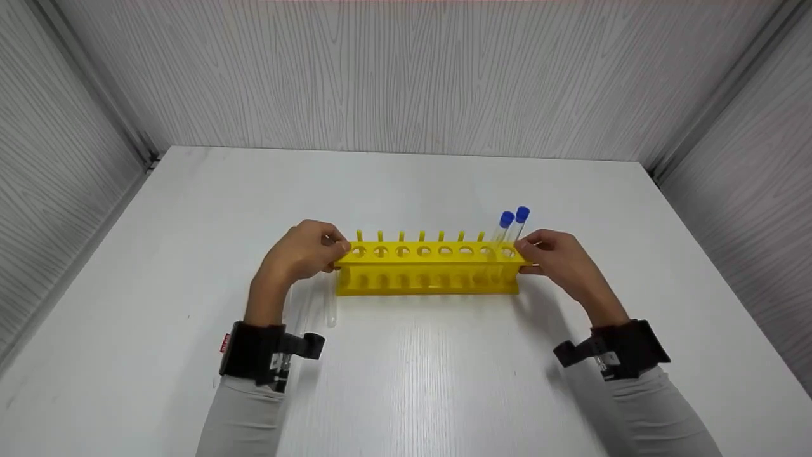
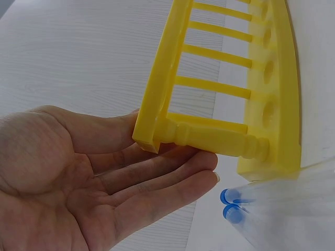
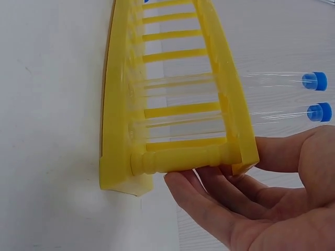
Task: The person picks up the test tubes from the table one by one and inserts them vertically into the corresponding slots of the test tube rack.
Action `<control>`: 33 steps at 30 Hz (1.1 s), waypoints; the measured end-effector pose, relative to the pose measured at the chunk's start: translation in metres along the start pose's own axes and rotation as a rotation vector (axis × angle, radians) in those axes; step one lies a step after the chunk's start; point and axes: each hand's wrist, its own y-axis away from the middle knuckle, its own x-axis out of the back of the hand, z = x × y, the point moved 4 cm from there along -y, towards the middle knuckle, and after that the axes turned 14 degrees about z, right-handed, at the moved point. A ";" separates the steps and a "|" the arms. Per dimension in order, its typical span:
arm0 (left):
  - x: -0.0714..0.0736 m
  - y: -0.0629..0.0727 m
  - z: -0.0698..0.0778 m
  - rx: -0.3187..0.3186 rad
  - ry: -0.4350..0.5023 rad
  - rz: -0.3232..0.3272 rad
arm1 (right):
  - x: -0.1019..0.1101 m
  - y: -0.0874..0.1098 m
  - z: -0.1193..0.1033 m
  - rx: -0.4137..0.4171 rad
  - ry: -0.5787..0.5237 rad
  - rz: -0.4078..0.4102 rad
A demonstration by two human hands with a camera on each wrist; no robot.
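A yellow test tube rack (image 1: 429,263) stands across the middle of the table. My left hand (image 1: 303,250) pinches the left end of its upper board, thumb on top and fingers underneath. At the opposite end, my right hand (image 1: 561,261) holds the board in the same manner. Two clear test tubes with blue caps (image 3: 315,81) sit upright in the holes nearest the right hand. Loose clear tubes (image 1: 331,310) lie on the table beside the left hand, partly hidden by it. In the left wrist view, two blue caps (image 2: 230,196) show near the rack's base.
The white table (image 1: 406,374) carries the rack and loose tubes. A wood-grained panel (image 1: 406,76) rises behind it, and similar panels stand at both sides. Wrist cameras on black straps (image 1: 254,349) sit on both forearms.
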 end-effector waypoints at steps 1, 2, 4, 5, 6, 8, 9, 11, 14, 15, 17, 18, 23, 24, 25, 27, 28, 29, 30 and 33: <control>0.000 0.000 0.000 0.000 0.000 0.000 | 0.000 0.000 0.000 0.003 -0.007 0.000; 0.000 0.000 0.000 0.000 -0.001 0.000 | 0.000 0.000 0.000 0.004 -0.014 0.001; 0.000 0.000 0.000 0.003 -0.001 0.001 | 0.000 0.000 0.000 0.006 -0.009 0.004; 0.000 0.000 0.000 0.003 -0.002 0.002 | 0.000 0.000 0.000 0.009 -0.007 0.007; 0.000 0.000 0.000 0.004 -0.003 0.003 | 0.000 0.001 0.000 0.011 -0.004 0.010; 0.000 0.000 0.000 0.006 -0.005 0.003 | 0.000 0.001 -0.001 0.014 -0.001 0.014; 0.000 0.000 0.000 0.007 -0.005 0.003 | 0.000 0.001 -0.001 0.016 -0.001 0.015; 0.000 0.000 0.000 0.008 -0.008 0.004 | 0.000 0.002 -0.001 0.022 -0.005 0.016; -0.001 0.000 0.001 0.005 -0.014 0.008 | 0.000 0.002 -0.002 0.027 -0.006 0.011; -0.001 0.000 0.001 0.003 -0.017 0.010 | 0.000 0.002 -0.002 0.028 -0.005 0.010; -0.001 0.001 0.001 0.000 -0.023 0.014 | 0.000 0.002 -0.002 0.028 -0.002 0.008; -0.001 0.001 0.002 -0.002 -0.025 0.015 | 0.000 0.002 -0.002 0.028 0.001 0.008; -0.001 0.002 0.003 0.000 -0.031 0.024 | 0.000 0.002 -0.002 0.029 0.017 0.010; -0.001 0.002 0.003 0.000 -0.033 0.027 | 0.001 0.002 -0.002 0.030 0.019 0.010; 0.000 0.002 0.003 -0.001 -0.033 0.031 | 0.001 0.002 -0.002 0.030 0.020 0.011; 0.003 0.003 0.003 -0.004 -0.027 0.042 | 0.001 0.002 -0.002 0.037 0.018 0.010; 0.005 0.003 0.003 -0.005 -0.024 0.047 | 0.001 0.002 -0.002 0.040 0.016 0.011; 0.007 0.003 0.002 -0.007 -0.020 0.054 | 0.001 0.001 -0.002 0.044 0.015 0.012; 0.009 0.004 0.001 -0.010 -0.015 0.061 | 0.001 0.001 -0.001 0.047 0.016 0.013; 0.015 0.004 -0.003 0.011 0.010 0.084 | 0.001 0.001 -0.001 0.051 0.015 0.017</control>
